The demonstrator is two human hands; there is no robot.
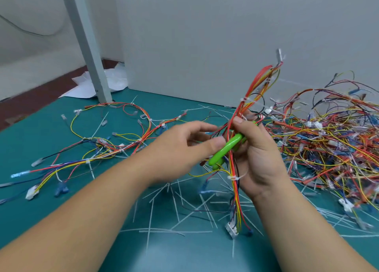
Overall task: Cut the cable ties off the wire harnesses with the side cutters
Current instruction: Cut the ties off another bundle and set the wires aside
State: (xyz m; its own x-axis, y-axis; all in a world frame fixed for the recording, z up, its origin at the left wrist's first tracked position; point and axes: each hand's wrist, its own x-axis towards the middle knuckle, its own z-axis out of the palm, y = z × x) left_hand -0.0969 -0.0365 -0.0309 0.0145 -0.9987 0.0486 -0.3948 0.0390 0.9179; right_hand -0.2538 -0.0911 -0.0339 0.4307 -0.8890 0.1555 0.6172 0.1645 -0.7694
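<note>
Holding a wire harness (249, 91) upright over the middle of the desk (41, 132), the right hand (258, 152) was closed around it, with the thumb pressing on the wires. The green side cutters (225, 150) were tucked in that same hand, and their handles stuck out toward the left hand (184, 146). The left hand was loose, its fingers a little bent and holding nothing. Its thumb was right at a green handle, but I could not tell if it touched.

White cable ties (232, 177) were on the held harness, one above the right hand and one below it.

What could go wrong? I think the cutters could slip out, because the right hand had two things to hold at once. The blades could also nip a thin wire instead of a tie, since the ties sat tight on the wires.

No box or bin showed up. Many cut ties (174, 202) lay on the near middle of the desk. A big pile of harnesses (328, 140) sat by the right edge, and another harness (114, 146) lay spread out toward the left edge.
</note>
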